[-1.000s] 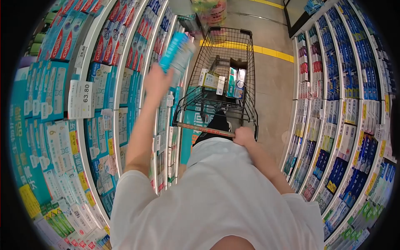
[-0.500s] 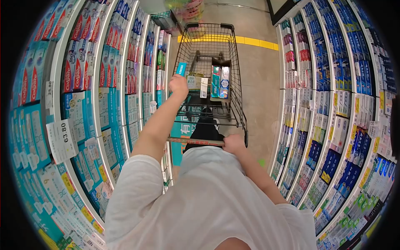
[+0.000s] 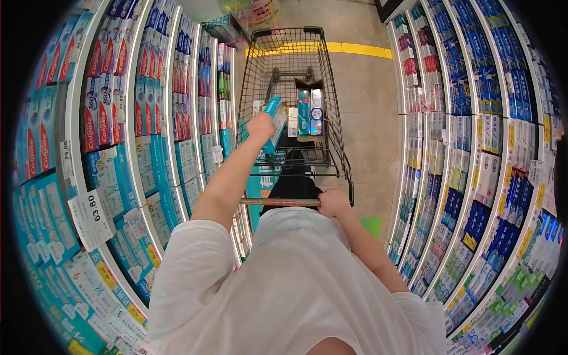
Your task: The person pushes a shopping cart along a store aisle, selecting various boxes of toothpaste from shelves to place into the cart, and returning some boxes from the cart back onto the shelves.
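My left hand [image 3: 261, 128] grips a teal box [image 3: 274, 107] over the near left part of the shopping cart [image 3: 335, 118]. The lower part of that box hangs inside the basket. My right hand [image 3: 335, 202] is closed round the right end of the cart's handle [image 3: 278, 202]. In the basket, a small white box [image 3: 293, 122] lies just right of the teal one. Beside it, a dark open carton holds a green box [image 3: 303, 112] and a white and blue box [image 3: 316, 112]. A pale box is partly hidden behind my left hand.
Shelves of toothpaste boxes [image 3: 106, 109] line the left side, with a 63.80 price tag [image 3: 91, 220] sticking out. More stocked shelves [image 3: 473, 148] line the right. A yellow floor strip [image 3: 355, 49] crosses beyond the cart.
My left hand has brought the teal box from beside the left shelf to over the cart, then further right into the basket. My right hand has stayed on the handle.
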`<state>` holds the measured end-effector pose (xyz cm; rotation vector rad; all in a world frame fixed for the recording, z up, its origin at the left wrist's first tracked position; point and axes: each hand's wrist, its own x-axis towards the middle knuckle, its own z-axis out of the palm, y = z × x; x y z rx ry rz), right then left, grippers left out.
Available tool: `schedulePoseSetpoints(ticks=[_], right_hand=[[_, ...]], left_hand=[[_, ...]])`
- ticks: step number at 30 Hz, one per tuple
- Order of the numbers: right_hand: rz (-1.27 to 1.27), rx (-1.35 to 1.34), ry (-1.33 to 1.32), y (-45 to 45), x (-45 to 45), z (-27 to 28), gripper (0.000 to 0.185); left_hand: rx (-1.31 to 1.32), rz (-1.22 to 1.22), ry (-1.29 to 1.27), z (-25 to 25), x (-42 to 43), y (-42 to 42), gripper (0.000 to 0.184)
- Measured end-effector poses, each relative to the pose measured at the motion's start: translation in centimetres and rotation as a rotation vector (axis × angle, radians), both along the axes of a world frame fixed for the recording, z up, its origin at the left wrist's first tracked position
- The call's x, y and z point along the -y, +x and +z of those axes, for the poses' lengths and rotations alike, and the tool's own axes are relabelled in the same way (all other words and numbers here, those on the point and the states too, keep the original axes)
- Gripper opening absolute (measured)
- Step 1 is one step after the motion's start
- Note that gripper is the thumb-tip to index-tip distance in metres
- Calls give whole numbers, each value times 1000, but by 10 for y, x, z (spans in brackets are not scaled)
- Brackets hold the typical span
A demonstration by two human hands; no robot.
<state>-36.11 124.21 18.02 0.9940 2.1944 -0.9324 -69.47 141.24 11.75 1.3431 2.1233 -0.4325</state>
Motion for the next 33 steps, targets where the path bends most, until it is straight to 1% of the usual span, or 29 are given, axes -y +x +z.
schedulePoseSetpoints(ticks=[2,3,5,8,10,12,14,15,18,19,20,22,24,26,27,29,30,32,33], right_hand=[[2,-5,12,0,-2,4,30],[10,-7,26,0,-2,5,30],[-3,-8,15,1,1,1,29],[-7,-10,12,2,2,-6,28],[-5,-8,12,2,2,-4,28],[27,1,12,2,0,-4,29],[30,7,7,2,0,-8,29],[40,8,-3,2,2,-10,30],[11,3,1,4,5,-15,30],[7,5,-14,4,4,-16,30],[3,14,-12,4,4,-16,30],[13,9,-40,4,4,-19,31],[2,-1,-32,5,3,-23,30],[-3,-7,-41,7,4,-25,29],[-21,-31,-28,8,4,-25,28],[-17,-51,-11,9,4,-30,28],[-15,-43,-23,7,0,-28,28],[-22,21,-114,4,-6,-22,28],[-30,-52,-36,4,-8,-22,29]], left_hand=[[-15,41,84,-9,8,3,48],[-15,37,80,-2,10,4,48],[-122,54,45,17,13,8,44],[-102,23,90,2,19,-11,41],[-96,56,143,3,12,-18,41],[-86,79,195,-7,-3,-28,42],[-69,-8,328,-32,-27,-41,41],[-86,-26,362,-31,-41,-41,45],[-96,-50,411,-42,-83,-43,47],[-54,3,412,-55,-99,-46,49],[-44,1,415,-69,-111,-49,49],[9,121,498,-87,-134,-48,47],[21,131,463,-111,-154,-45,47],[-62,-39,534,-146,-161,-50,45],[-50,-36,522,-163,-162,-54,45],[-90,-214,463,-193,-162,-62,41],[-82,-210,452,-209,-160,-64,41],[-89,-301,478,-235,-155,-67,38],[-96,-314,478,-242,-153,-67,35]])
